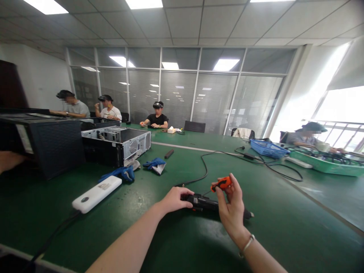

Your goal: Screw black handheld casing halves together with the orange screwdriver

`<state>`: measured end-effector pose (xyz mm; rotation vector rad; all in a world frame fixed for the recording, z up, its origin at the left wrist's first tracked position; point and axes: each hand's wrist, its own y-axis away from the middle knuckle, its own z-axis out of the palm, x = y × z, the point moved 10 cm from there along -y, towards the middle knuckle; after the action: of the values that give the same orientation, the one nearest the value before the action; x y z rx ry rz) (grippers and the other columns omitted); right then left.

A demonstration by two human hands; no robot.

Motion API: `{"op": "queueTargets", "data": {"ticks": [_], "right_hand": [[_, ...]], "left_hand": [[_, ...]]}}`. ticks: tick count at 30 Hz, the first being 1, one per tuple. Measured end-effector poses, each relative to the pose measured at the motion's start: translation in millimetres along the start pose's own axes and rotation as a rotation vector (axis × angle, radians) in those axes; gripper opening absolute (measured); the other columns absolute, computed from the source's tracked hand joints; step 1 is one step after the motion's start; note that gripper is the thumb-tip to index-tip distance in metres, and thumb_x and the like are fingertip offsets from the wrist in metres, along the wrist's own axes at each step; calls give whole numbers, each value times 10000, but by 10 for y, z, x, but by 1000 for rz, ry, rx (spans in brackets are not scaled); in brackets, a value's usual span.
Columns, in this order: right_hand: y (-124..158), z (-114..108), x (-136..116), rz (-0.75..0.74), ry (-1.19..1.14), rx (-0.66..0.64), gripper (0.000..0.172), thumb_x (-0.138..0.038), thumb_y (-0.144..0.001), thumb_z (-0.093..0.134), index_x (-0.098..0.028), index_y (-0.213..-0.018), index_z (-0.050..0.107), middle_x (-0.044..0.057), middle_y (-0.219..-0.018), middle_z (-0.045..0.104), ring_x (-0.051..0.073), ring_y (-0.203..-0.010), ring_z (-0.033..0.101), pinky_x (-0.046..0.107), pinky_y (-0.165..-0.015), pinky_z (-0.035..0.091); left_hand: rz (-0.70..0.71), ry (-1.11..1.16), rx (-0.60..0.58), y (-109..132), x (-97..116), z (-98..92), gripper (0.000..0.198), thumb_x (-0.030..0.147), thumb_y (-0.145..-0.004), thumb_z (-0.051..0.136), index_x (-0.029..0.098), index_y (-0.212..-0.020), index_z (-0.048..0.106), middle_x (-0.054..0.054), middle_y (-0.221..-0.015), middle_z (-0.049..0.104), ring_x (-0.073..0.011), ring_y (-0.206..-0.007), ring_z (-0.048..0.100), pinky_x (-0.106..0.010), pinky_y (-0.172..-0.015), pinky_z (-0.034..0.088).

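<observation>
My left hand [174, 200] grips the near end of a black corded tool [209, 203] that lies on the green table [176, 242]. Just above the tool, my right hand [231, 204] pinches a small orange and black piece [221, 184] between thumb and fingers. A silver bracelet sits on my right wrist. The tool's black cable [204, 168] runs away across the table toward the back.
A white power strip [96, 193] lies at left, blue gloves [155, 164] beyond it. An open computer case [119, 144] and a black case [42, 144] stand at left. Blue [269, 148] and green [327, 163] baskets sit at right. Other people sit around the far side.
</observation>
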<state>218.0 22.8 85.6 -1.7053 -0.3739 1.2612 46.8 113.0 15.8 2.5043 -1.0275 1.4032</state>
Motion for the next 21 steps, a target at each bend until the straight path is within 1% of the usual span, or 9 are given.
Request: {"op": "queueTargets", "data": {"ticks": [5,9,13,15,18,21], "right_hand": [[3,76,67,49,66,-72,547,-272,-912,523,-217,-1418,322,95,-1065,610,190,-874,645,451,-882,520],[21,144,68,24,115,-138,520,-272,-917,509,-217,-1403,332,97,-1075,604,196,-890,645,438,-874,513],[-12,195,55,15,205,-170,521,-276,-923,484,-232,-1416,321,92,-1097,596,194,-907,636,430,-889,497],[-60,231,55,21,245,-180,534,-287,-919,486,-231,-1423,318,85,-1076,598,186,-875,628,402,-856,509],[-175,300,48,17,284,-183,569,-310,-887,531,-222,-1416,341,66,-998,598,170,-776,608,351,-757,535],[-311,444,27,-10,307,-235,537,-294,-866,542,-235,-1383,405,39,-904,610,166,-717,605,328,-708,536]], "left_hand": [[21,-5,10,8,41,12,442,227,-660,768,177,-1092,691,-35,-988,722,-216,-906,654,-275,-837,471],[20,-21,5,17,57,15,446,218,-662,763,167,-1098,688,-39,-975,720,-210,-864,656,-270,-799,477],[6,-28,0,15,55,28,452,232,-675,754,168,-1116,680,-43,-993,718,-216,-867,656,-276,-800,481],[6,-25,-2,11,64,33,455,232,-681,747,171,-1126,676,-43,-1018,716,-218,-883,657,-282,-825,479],[12,-29,-3,9,76,30,471,244,-701,732,181,-1162,660,-47,-1081,705,-228,-944,651,-287,-870,471],[14,-77,-8,8,70,34,473,267,-720,714,210,-1185,650,-39,-1141,688,-242,-1014,633,-297,-912,454]]}}
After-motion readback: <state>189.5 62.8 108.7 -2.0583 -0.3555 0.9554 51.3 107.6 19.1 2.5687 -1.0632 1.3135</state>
